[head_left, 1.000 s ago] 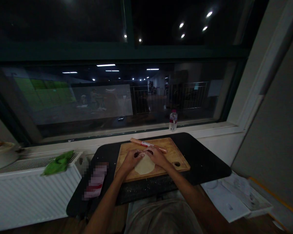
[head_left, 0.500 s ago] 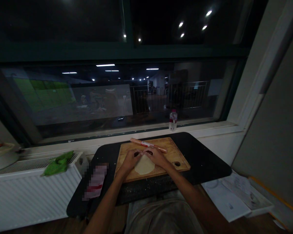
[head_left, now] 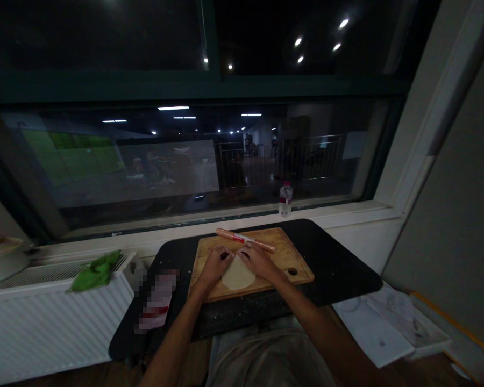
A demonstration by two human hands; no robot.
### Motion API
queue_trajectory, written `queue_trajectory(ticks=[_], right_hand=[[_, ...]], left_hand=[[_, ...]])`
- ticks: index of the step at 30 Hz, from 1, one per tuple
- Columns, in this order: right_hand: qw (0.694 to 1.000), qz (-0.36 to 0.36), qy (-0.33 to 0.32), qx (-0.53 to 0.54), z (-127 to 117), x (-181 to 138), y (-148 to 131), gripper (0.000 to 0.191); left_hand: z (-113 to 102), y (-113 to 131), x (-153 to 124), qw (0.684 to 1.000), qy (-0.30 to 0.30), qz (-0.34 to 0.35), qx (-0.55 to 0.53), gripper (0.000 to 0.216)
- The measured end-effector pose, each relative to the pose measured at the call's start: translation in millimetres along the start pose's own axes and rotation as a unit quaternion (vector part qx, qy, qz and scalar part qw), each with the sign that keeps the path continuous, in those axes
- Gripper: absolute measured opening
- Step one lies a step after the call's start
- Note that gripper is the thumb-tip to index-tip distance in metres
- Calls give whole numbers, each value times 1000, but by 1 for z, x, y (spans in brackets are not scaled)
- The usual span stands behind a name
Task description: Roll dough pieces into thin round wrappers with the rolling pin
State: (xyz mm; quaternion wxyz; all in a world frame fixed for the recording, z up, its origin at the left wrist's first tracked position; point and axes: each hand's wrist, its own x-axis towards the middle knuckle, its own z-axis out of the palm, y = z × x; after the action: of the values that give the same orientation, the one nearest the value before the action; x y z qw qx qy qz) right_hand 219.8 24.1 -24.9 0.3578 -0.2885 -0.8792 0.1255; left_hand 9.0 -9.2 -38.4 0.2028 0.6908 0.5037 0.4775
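Note:
A flat, pale sheet of dough (head_left: 239,274) lies on a wooden cutting board (head_left: 207,247), its far end narrowing between my two hands. My left hand (head_left: 216,264) pinches the dough's far left edge with thumb and fingers. On the other side my right hand (head_left: 260,263) has its fingers closed on the far right edge. The fingertips are close together, and the bit of dough under them is mostly hidden. Just beyond the hands a wooden rolling pin (head_left: 262,245) with a red and white label rests slantwise across the board.
The board sits on a black table (head_left: 334,269) dusted with flour at its near edge. A blurred pink packet (head_left: 159,303) lies at left. A bottle (head_left: 285,200) stands on the windowsill. Left are a radiator (head_left: 52,322) and a green cloth (head_left: 98,273); right, a white box (head_left: 391,328).
The fingertips have drawn slightly apart, my right hand shifting a little to the right. Dough, board and rolling pin stay in place.

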Motion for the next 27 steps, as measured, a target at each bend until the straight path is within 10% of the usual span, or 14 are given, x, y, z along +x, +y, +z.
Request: queue_trajectory(ticks=[7,14,21,27], right_hand=[[982,83,76,-151,-17,8,14,30],[979,132,8,-152,-41,0,45,32],[997,46,-34,-50,-74,-30,30,40],[994,3,-108,-5,-84,-37,17,35]], left_hand=[[2,-4,0,998,19,-10,53,23],[3,9,2,995,8,-5,96,20],[-31,56,-9,932,168,9,321,33],[-34,50,-24,921,35,55,383,38]])
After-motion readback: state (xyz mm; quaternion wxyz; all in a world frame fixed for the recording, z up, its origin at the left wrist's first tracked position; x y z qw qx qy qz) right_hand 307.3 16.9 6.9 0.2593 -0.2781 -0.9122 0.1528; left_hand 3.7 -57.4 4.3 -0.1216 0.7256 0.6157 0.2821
